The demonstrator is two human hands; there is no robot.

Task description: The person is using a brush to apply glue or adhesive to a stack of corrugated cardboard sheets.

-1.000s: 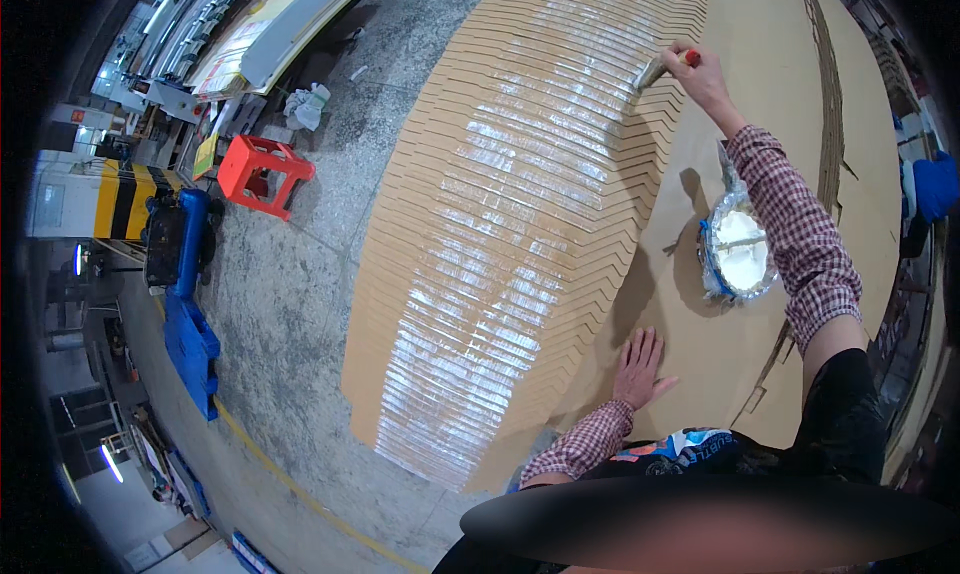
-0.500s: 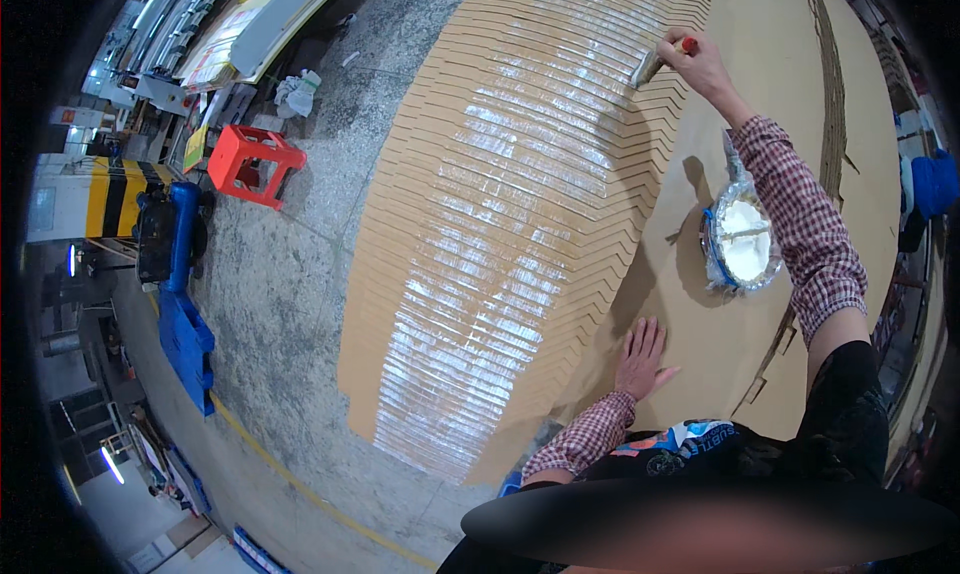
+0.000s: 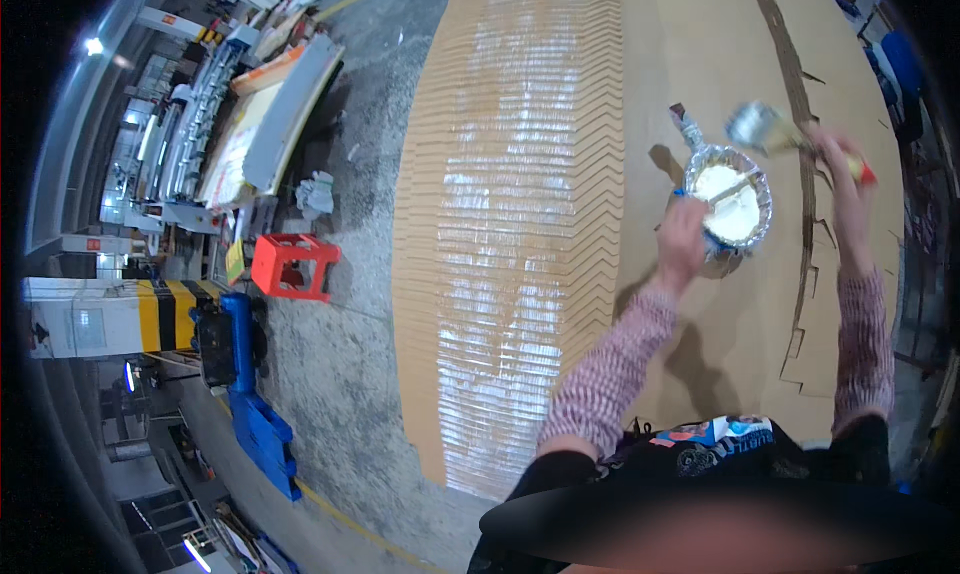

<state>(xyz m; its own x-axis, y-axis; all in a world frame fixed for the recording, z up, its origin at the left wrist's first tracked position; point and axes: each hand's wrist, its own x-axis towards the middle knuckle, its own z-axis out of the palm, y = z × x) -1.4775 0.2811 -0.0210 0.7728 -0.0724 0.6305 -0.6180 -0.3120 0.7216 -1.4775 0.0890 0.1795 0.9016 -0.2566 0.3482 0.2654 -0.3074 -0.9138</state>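
Note:
My left hand (image 3: 682, 242) is closed on the near-left rim of a round pot (image 3: 768, 206). Clear crinkled plastic wraps the pot, white paste (image 3: 730, 214) fills it, and a narrow bar crosses its mouth. To its right, my right hand (image 3: 846, 169) grips a paintbrush (image 3: 790, 134) in the air, blurred by motion. The brush's red handle end points right; its pale bristles point left, above and right of the pot. Left of the pot lies a long stack of overlapping cardboard sheets (image 3: 590, 274), with stepped edges and glossy white streaks (image 3: 500, 364) down the middle.
Larger brown cardboard (image 3: 700, 34) lies under the pot, with a dark ragged gap (image 3: 790, 64) along its right part. On the concrete floor to the left stand a red stool (image 3: 295, 266) and a blue wheeled machine (image 3: 240, 344). Farther back is a table with boards (image 3: 270, 124).
My right hand has lifted the paintbrush off the cardboard stack and swung right, past the pot. My left hand has left the flat cardboard and taken hold of the pot's rim. The view has turned.

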